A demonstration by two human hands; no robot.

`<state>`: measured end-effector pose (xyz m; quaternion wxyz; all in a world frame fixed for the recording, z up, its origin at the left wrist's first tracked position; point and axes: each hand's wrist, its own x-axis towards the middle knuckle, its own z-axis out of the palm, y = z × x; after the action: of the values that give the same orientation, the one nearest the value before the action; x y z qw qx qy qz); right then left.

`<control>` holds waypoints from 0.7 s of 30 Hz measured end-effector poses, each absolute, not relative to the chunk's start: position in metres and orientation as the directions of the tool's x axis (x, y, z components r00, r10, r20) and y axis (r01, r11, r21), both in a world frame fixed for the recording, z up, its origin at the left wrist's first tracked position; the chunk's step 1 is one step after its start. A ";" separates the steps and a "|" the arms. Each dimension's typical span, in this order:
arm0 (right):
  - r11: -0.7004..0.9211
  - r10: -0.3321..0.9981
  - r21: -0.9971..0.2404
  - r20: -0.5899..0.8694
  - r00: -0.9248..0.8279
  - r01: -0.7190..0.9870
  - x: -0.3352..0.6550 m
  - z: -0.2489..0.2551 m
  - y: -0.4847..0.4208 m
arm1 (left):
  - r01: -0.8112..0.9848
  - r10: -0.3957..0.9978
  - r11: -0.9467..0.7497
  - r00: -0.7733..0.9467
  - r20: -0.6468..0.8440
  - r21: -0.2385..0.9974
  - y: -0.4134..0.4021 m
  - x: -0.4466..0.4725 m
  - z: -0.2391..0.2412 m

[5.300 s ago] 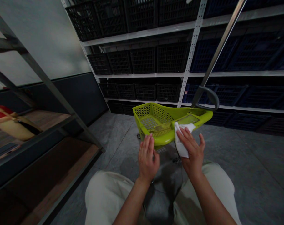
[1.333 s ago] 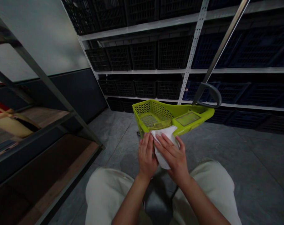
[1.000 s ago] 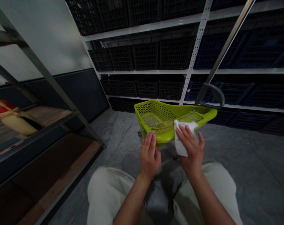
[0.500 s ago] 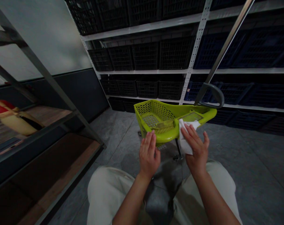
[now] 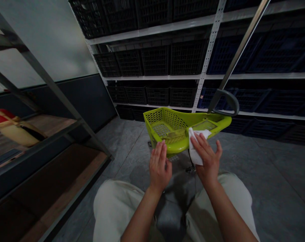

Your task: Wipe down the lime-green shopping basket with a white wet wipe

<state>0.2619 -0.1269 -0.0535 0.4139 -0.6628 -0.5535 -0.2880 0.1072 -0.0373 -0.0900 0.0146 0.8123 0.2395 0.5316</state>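
Observation:
A lime-green shopping cart with a perforated basket stands before my knees, its narrow end pointing right. My left hand rests against the near left side of its rim, fingers straight and together, holding nothing. Under the fingers of my right hand is a white cloth, pressed against the near side of the rim and hanging below it. My right thumb sticks out to the side. A clear panel is set into the cart's top just beyond the cloth. The palm side of both hands is mostly hidden.
A grey loop handle and a metal pole rise at the cart's right end. White shelving with black crates and blue crates spans the back. At left stands a metal-framed rack with wooden shelves.
My right hand has slid a little to the left along the rim with the white cloth. My left hand stays in the same spot on the cart.

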 end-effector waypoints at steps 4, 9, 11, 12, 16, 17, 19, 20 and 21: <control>-0.030 0.528 -0.259 0.816 0.235 0.966 0.242 -0.048 -0.126 | 0.372 0.415 -0.881 0.311 0.855 0.292 -0.040 0.111 -0.091; 0.167 0.602 -0.180 0.797 0.044 0.969 0.210 -0.050 -0.124 | 0.344 0.363 -0.904 0.299 0.882 0.255 -0.038 0.112 -0.094; 0.164 0.598 -0.161 0.801 0.031 0.973 0.217 -0.054 -0.125 | 0.361 0.374 -0.896 0.303 0.877 0.257 -0.036 0.110 -0.093; 0.139 0.592 -0.163 0.805 0.050 0.977 0.225 -0.056 -0.125 | 0.373 0.388 -0.889 0.309 0.868 0.265 -0.036 0.109 -0.093; -0.032 0.495 -0.244 0.839 0.227 0.969 0.255 -0.059 -0.128 | 0.375 0.394 -0.889 0.336 0.855 0.262 -0.036 0.106 -0.088; -0.061 0.468 -0.270 0.842 0.266 0.961 0.256 -0.058 -0.128 | 0.373 0.392 -0.890 0.336 0.856 0.262 -0.036 0.106 -0.088; -0.070 0.463 -0.299 0.835 0.297 0.952 0.250 -0.056 -0.127 | 0.372 0.400 -0.888 0.331 0.854 0.272 -0.038 0.108 -0.088; -0.045 0.486 -0.297 0.828 0.280 0.954 0.243 -0.054 -0.127 | 0.373 0.408 -0.884 0.325 0.853 0.280 -0.039 0.109 -0.088; -0.004 0.512 -0.283 0.823 0.245 0.959 0.234 -0.054 -0.126 | 0.372 0.414 -0.882 0.321 0.852 0.289 -0.039 0.109 -0.089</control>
<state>0.2341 -0.1261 -0.0538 0.4327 -0.6599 -0.5575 -0.2580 0.1093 -0.0394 -0.0890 0.0200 0.8124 0.2418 0.5303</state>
